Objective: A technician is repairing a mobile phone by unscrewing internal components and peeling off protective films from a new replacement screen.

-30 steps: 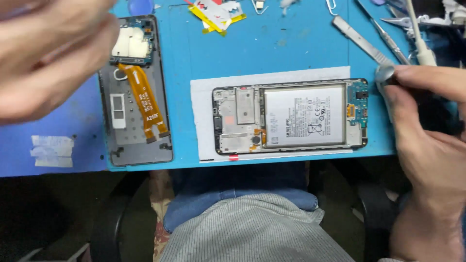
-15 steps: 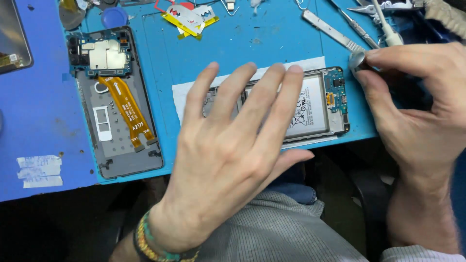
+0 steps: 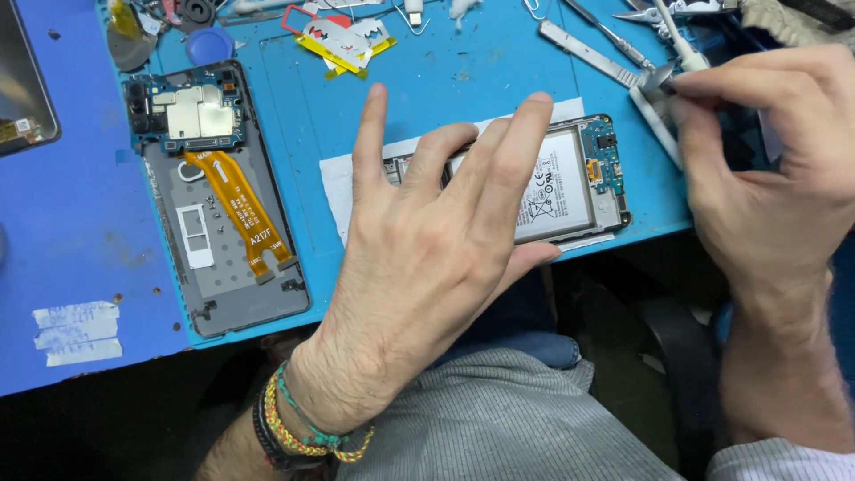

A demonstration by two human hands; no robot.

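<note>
My left hand lies spread over an opened phone, fingers apart, fingertips touching its frame and white battery. Only the phone's right end with a small green board shows. It rests on a white paper sheet on the blue mat. My right hand is at the mat's right edge, fingers pinched on a thin metal tool just right of the phone. To the left lies a grey back housing with a circuit board on top and an orange flex cable.
A flat metal spatula and tweezers lie at the back right. Yellow, red and white scraps and a blue round cap sit at the back. White tape strips are at front left, a dark screen at far left.
My left hand came down from the upper left and settled spread over the phone, covering most of it. My right hand stayed pinched on the tool at the right.
</note>
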